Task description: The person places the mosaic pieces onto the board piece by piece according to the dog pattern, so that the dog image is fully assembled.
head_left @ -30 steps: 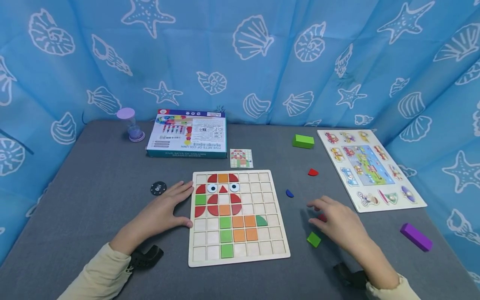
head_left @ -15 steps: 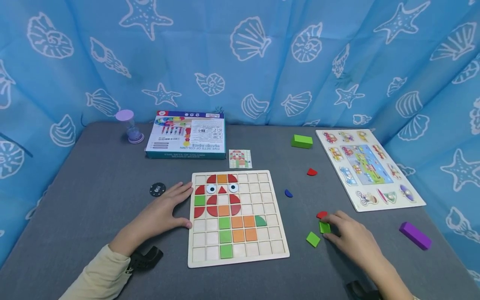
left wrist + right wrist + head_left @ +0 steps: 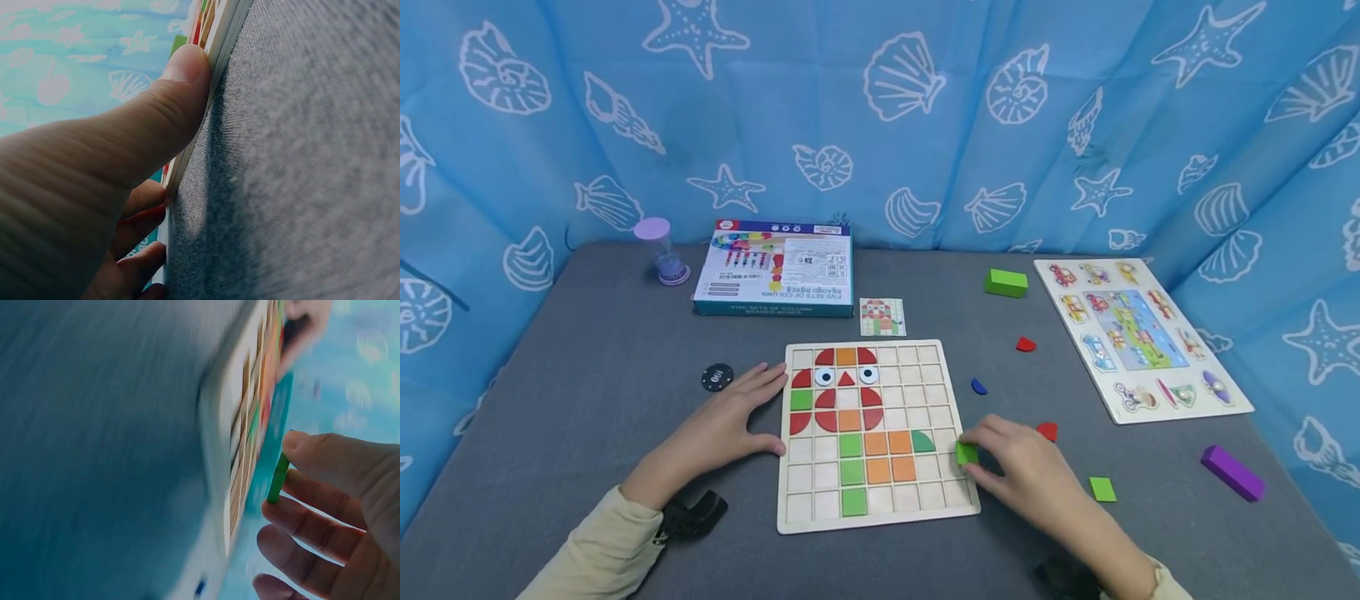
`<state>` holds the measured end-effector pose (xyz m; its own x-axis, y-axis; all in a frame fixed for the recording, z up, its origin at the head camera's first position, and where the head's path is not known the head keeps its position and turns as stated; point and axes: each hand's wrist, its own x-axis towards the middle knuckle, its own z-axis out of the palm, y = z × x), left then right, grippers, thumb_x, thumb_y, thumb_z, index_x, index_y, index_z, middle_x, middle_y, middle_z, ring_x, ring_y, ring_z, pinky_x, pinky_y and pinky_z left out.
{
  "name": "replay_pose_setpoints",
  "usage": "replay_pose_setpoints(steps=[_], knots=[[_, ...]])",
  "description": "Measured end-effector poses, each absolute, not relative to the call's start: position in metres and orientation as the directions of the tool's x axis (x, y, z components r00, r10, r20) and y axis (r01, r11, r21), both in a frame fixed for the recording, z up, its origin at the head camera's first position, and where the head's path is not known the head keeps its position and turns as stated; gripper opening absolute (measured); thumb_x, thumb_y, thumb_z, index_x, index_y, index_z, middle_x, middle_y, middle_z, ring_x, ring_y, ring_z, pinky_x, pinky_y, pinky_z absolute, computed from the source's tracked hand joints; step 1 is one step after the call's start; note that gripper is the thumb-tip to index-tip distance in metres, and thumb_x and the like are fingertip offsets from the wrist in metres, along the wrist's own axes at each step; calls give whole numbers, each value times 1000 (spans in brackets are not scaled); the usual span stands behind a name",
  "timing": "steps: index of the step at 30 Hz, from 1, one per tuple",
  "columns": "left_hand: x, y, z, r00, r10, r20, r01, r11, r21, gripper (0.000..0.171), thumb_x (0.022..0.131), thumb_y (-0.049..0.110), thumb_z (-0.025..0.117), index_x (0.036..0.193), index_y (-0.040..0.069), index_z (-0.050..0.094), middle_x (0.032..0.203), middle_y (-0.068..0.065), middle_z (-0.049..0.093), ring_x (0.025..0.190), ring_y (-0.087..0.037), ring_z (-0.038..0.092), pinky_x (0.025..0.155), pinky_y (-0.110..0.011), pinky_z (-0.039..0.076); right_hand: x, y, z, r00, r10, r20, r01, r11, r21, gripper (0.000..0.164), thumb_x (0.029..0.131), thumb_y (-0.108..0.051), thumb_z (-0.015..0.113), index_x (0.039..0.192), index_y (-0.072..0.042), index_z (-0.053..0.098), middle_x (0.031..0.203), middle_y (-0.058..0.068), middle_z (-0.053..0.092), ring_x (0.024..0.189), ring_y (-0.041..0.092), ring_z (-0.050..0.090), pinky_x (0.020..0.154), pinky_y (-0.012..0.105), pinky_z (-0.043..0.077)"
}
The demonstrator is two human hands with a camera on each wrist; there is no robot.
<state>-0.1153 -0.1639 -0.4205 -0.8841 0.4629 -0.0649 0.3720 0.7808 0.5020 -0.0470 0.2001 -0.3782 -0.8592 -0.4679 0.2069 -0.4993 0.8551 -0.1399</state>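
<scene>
My right hand (image 3: 1030, 467) pinches a green square tile (image 3: 967, 452) between thumb and fingers above the right edge of the wooden grid board (image 3: 951, 496). In the right wrist view the tile (image 3: 279, 479) is seen edge-on, held apart from the board. My left hand (image 3: 726, 429) lies along the board's left edge with fingers extended; its thumb (image 3: 187, 69) touches the side in the left wrist view. Red, orange, green and eye-printed pieces sit in the grid, among them a green quarter-circle (image 3: 922, 441).
Right of the board lie another green square tile (image 3: 1102, 489), red pieces (image 3: 1047, 431) and a blue half-circle (image 3: 978, 387). A pattern card (image 3: 882, 317), a box (image 3: 775, 271) and a green block (image 3: 1006, 282) stand behind. A picture puzzle (image 3: 1138, 333) and purple block (image 3: 1232, 473) are farther right.
My right hand has taken a green square tile and moved left to the board's edge. The loose green square now lies farther right than before. My left hand has stayed put.
</scene>
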Motion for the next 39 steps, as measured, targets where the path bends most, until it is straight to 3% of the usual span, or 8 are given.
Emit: replay_pose_setpoints(steps=[7,18,23,30,39], knots=[[-116,-164,-420,-882,465,-76,368,780,506,94,63,57,68,139,15,31,146,2,24,135,-25,14,103,-50,25,-50,167,-387,-788,-592,171,-614,774,-151,26,67,-26,76,91,-18,69,84,-11,58,74,3,52,63,26,46],[-114,-166,-419,-885,464,-50,379,778,502,94,62,56,69,138,13,33,145,-1,26,135,-27,16,102,-50,25,-54,162,-389,-794,-592,141,-608,776,-165,25,68,-28,76,91,-22,69,84,-12,56,74,2,50,63,24,45],[-115,-166,-420,-875,482,-37,401,767,502,93,63,56,68,138,12,33,145,-2,26,134,-27,17,102,-49,25,-54,176,-378,-837,-538,100,-547,825,-143,32,66,-29,77,96,-22,68,87,-11,58,74,1,51,64,24,47],[-115,-165,-419,-873,487,-42,402,765,504,93,63,56,68,139,14,32,146,0,25,135,-26,15,102,-49,25,-40,232,-360,-934,-358,-13,-353,926,-130,42,61,-28,80,101,-21,66,94,-10,55,77,4,55,62,26,48],[-115,-164,-417,-878,475,-57,388,776,497,94,63,56,68,139,14,32,146,-1,25,135,-26,15,103,-50,24,-25,259,-374,-960,-267,-84,-258,960,-106,40,60,-36,78,94,-21,64,85,-10,53,67,3,46,57,29,42]])
